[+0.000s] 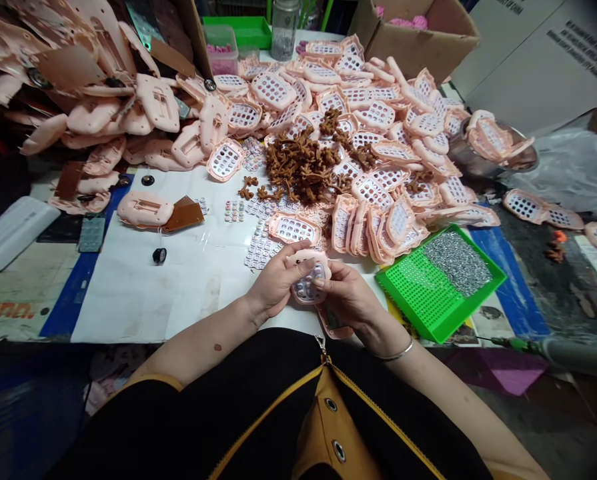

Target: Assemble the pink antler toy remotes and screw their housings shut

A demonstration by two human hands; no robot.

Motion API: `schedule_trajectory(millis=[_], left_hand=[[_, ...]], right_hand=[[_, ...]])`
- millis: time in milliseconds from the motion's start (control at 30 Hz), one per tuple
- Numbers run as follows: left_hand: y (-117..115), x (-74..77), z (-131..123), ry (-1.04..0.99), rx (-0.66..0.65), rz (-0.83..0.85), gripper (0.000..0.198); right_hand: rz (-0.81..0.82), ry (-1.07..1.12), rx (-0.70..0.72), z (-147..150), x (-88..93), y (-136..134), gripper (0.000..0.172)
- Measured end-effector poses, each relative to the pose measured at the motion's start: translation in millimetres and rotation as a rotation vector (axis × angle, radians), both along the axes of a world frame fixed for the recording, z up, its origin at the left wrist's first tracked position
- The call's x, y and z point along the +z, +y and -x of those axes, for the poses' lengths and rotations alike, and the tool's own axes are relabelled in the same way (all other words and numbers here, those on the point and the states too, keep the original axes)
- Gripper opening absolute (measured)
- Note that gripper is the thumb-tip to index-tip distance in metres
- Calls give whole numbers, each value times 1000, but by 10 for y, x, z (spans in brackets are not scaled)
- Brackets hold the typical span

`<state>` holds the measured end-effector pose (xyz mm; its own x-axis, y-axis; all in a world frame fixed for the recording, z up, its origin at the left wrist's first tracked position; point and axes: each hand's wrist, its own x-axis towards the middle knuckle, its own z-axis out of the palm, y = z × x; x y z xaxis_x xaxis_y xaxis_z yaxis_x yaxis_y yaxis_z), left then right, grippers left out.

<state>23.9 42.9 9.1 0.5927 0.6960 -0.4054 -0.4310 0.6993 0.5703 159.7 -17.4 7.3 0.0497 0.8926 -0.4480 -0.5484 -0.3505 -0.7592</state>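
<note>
Close in front of my body I hold a pink plastic toy-phone shell [308,288] with a panel of pale buttons. My left hand [282,275] grips its left side, the thumb lying across the top. From the right, my right hand [351,293] pinches the other edge, with its thumb on the buttons. Just beyond my hands another pink shell [294,229] lies flat, its button panel facing up. Sheets of small button pieces [259,248] are spread to the left of it. Below my right hand, another piece [334,323] is partly hidden.
A brown heap of small figure-like parts [303,163] sits behind, among many pink shells [378,115]. At right a green tray [431,327] holds many small silvery screws [458,260]. To the left lies a shell [145,210] wired to a brown board [184,215] and small black speaker [159,255].
</note>
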Motion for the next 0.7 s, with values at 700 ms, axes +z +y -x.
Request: schedule_trajectory(millis=[700], left_hand=[[4,-89,-51,-34,127,99,38]], right_hand=[[-216,-501,-315,197,20,36,22]])
